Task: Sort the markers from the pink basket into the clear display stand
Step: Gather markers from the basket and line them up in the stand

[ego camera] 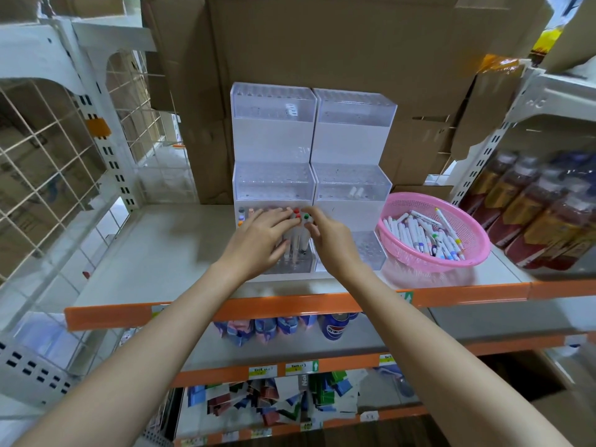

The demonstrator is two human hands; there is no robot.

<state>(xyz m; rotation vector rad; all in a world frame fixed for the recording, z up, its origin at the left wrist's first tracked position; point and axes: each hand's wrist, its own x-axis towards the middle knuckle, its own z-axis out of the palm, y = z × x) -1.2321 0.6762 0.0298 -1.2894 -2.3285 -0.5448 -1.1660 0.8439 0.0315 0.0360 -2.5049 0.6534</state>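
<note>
Our right hand (327,241) pinches a green-capped marker (306,217) at its top, over the lowest left tier of the clear display stand (274,146). Our left hand (263,235) lies just beside it, fingers nearly straight across the caps there, touching a red-capped marker (297,215); it looks to be steadying them, not gripping.

The holes of that tier sit close together, so the green marker could miss its hole and lean on its neighbours. Pressing down hard while it is off-centre might tip the standing ones or push the light stand back along the shelf (161,253). Our left fingers also hide part of the row, so we are aiming half blind.

That lowest left tier holds a few upright markers, with more caps at its left edge. The lowest right tier shows bare holes. In the middle right tier lies something small and white; the top tiers look nearly empty. Right of the stand, the pink basket (451,266) holds a loose heap of white-barrelled markers (419,235).
</note>
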